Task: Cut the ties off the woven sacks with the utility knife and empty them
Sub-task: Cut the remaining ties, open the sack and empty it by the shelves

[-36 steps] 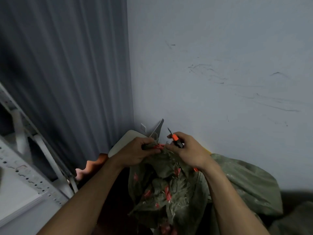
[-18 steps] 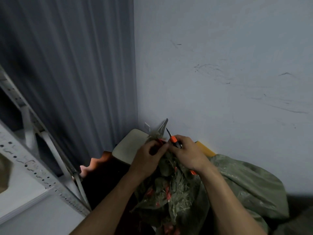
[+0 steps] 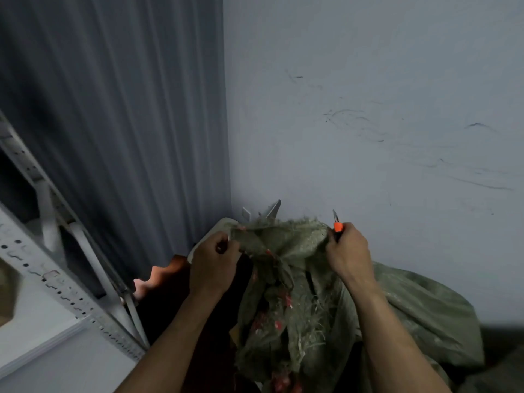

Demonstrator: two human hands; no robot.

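The woven sack (image 3: 286, 251) stood by the wall (image 3: 368, 109), its mouth stretched wide between both hands, apparently to open it for emptying. The left hand (image 3: 214, 265) had its fingers (image 3: 224, 248) curled, pinching one rim. The right hand (image 3: 347, 251) gripped the other rim together with the utility knife (image 3: 337, 226), blade up, clear of the fabric. No tie showed, though the dimness left that unsure.

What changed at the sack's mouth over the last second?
The left hand and right hand were together at the bunched neck of the sack; they have pulled apart sideways, and the mouth is now stretched open between them, each hand gripping an edge. Unchanged: the right hand keeps the knife, blade pointing up, and the other sack lies behind on the right.
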